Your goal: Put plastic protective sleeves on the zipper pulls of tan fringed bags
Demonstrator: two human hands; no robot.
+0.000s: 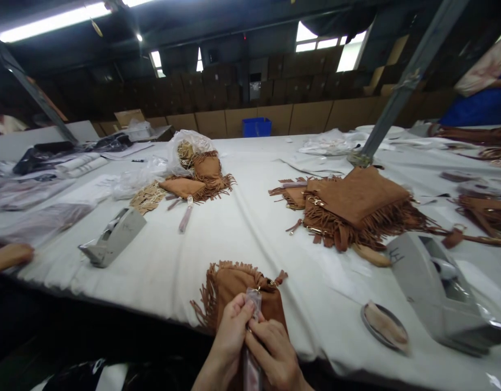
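Observation:
My left hand (pixel 232 334) and my right hand (pixel 272 355) are close together at the near table edge, pinching a narrow clear plastic sleeve (pixel 253 303). It has a pinkish strip inside and runs down past my fingers. Behind and under my hands lies a tan suede fringed bag (pixel 229 288), with a small metal clasp (pixel 258 290) near the sleeve's top. My fingers hide the lower part of the bag.
A white-covered table (pixel 250 277) holds a large pile of fringed suede bags (pixel 356 209), a smaller pile (pixel 197 179) and grey tape dispensers (pixel 114 236) (pixel 437 282). A round metal dish (pixel 384 326) sits near my right. A co-worker's hand (pixel 10 258) rests at left.

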